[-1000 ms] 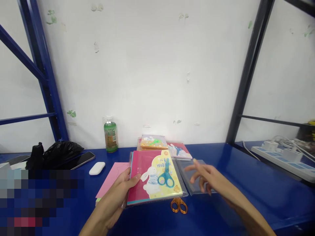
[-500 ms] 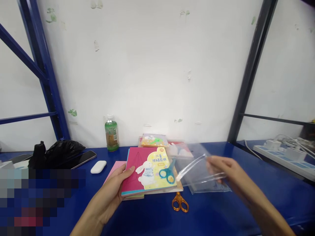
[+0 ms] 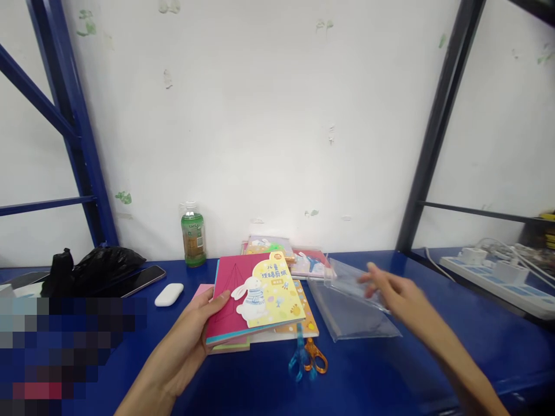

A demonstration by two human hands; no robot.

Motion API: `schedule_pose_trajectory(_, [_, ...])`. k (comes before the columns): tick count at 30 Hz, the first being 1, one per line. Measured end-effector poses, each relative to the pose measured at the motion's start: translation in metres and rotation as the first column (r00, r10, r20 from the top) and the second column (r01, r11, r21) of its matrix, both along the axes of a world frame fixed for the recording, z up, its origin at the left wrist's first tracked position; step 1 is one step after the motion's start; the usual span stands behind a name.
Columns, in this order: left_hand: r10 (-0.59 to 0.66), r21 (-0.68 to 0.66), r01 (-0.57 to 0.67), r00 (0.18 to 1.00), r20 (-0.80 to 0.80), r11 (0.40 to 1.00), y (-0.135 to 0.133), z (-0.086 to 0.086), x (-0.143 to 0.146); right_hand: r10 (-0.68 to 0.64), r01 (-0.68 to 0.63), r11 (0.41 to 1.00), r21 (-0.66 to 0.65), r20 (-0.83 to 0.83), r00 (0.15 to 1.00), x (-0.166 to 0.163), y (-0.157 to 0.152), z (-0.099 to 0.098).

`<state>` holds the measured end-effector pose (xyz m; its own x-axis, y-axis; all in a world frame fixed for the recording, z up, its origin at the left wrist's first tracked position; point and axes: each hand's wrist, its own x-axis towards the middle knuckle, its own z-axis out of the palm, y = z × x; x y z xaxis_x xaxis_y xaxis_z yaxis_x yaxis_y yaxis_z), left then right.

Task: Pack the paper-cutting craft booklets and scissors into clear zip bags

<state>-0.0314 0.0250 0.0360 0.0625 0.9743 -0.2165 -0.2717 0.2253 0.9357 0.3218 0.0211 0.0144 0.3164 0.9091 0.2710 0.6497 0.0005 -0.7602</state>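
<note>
My left hand (image 3: 197, 326) grips the left edge of a pink and yellow children's paper-cutting book (image 3: 260, 294) with a white rabbit on its cover, thumb on top. Under it lie another orange-patterned book (image 3: 307, 309) and a pink one, partly hidden. My right hand (image 3: 390, 294) has its fingers apart over a clear plastic sleeve (image 3: 359, 274), which lies on another clear sleeve (image 3: 355, 323); whether a finger touches it I cannot tell. Blue scissors (image 3: 299, 361), slightly blurred, are beside orange scissors (image 3: 319, 358) below the books.
More books (image 3: 269, 245) lie against the wall, one with blue scissors (image 3: 313, 263) on it. A green-labelled bottle (image 3: 193, 237), white case (image 3: 169, 294), phone (image 3: 145, 281) and black bag (image 3: 108, 263) are on the left of the blue table (image 3: 433, 358). A power strip (image 3: 498, 286) sits right.
The blue scissors have gone from the book's cover down beside the orange scissors. My right hand's fingers have spread, and the clear sleeve it held has sunk onto the other sleeve.
</note>
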Motion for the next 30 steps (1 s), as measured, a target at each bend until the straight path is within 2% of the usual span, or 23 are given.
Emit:
schedule_pose_trajectory(1, [-0.005, -0.002, 0.005, 1.0, -0.005, 1.0, -0.001, 0.0, 0.003, 0.184, -0.192, 0.98, -0.05, -0.131, 0.974, -0.019, -0.003, 0.001])
schedule_pose_trajectory(2, [-0.016, -0.001, 0.016, 1.0, -0.009, 1.0, -0.001, 0.0, 0.005, 0.334, -0.366, 0.926, -0.095, -0.249, 0.909, -0.039, -0.006, 0.001])
schedule_pose_trajectory(3, [-0.032, 0.003, 0.032, 0.999, -0.012, 0.999, -0.002, -0.001, 0.008, 0.428, -0.493, 0.861, -0.124, -0.346, 0.835, -0.056, -0.008, 0.0])
schedule_pose_trajectory(5, [-0.065, 0.006, 0.065, 0.998, -0.025, 0.998, -0.002, -0.004, 0.012, 0.529, -0.62, 0.776, -0.113, -0.416, 0.739, -0.084, -0.01, -0.005])
schedule_pose_trajectory(6, [-0.078, 0.007, 0.079, 0.996, -0.032, 0.997, -0.003, -0.005, 0.014, 0.561, -0.654, 0.749, -0.104, -0.425, 0.71, -0.093, -0.01, -0.008])
schedule_pose_trajectory(7, [-0.09, 0.006, 0.09, 0.995, -0.039, 0.996, -0.003, -0.007, 0.015, 0.574, -0.661, 0.746, -0.087, -0.42, 0.703, -0.098, -0.009, -0.01])
schedule_pose_trajectory(9, [-0.128, 0.003, 0.128, 0.991, -0.04, 0.992, -0.002, -0.01, 0.015, 0.568, -0.638, 0.768, -0.055, -0.403, 0.718, -0.099, -0.008, -0.011])
schedule_pose_trajectory(13, [-0.195, 0.008, 0.196, 0.98, -0.03, 0.981, -0.002, -0.011, 0.012, 0.478, -0.53, 0.848, -0.022, -0.404, 0.78, -0.08, -0.007, -0.004])
schedule_pose_trajectory(17, [-0.135, 0.034, 0.137, 0.989, -0.054, 0.99, -0.002, -0.008, 0.007, 0.354, -0.378, 0.925, 0.028, -0.419, 0.836, -0.056, -0.009, 0.006])
schedule_pose_trajectory(21, [-0.051, 0.047, 0.054, 0.996, -0.072, 0.997, 0.003, -0.005, -0.004, 0.26, -0.263, 0.963, 0.053, -0.426, 0.866, -0.034, -0.01, 0.011])
schedule_pose_trajectory(23, [0.013, 0.046, -0.01, 0.998, -0.057, 0.999, 0.005, -0.004, -0.009, 0.21, -0.215, 0.976, 0.022, -0.341, 0.916, -0.025, -0.007, 0.008])
schedule_pose_trajectory(26, [0.106, -0.003, -0.106, 0.994, 0.007, 0.994, 0.008, -0.002, -0.011, 0.112, -0.117, 0.986, -0.119, -0.048, 0.993, -0.017, 0.003, -0.003])
schedule_pose_trajectory(28, [0.125, -0.036, -0.123, 0.99, 0.072, 0.992, 0.008, -0.001, -0.01, 0.047, -0.026, 0.985, -0.17, 0.122, 0.991, -0.016, 0.008, -0.01])
schedule_pose_trajectory(30, [0.113, -0.05, -0.108, 0.985, 0.128, 0.993, 0.009, 0.0, -0.008, -0.013, 0.043, 0.988, -0.15, 0.192, 0.981, -0.017, 0.011, -0.013])
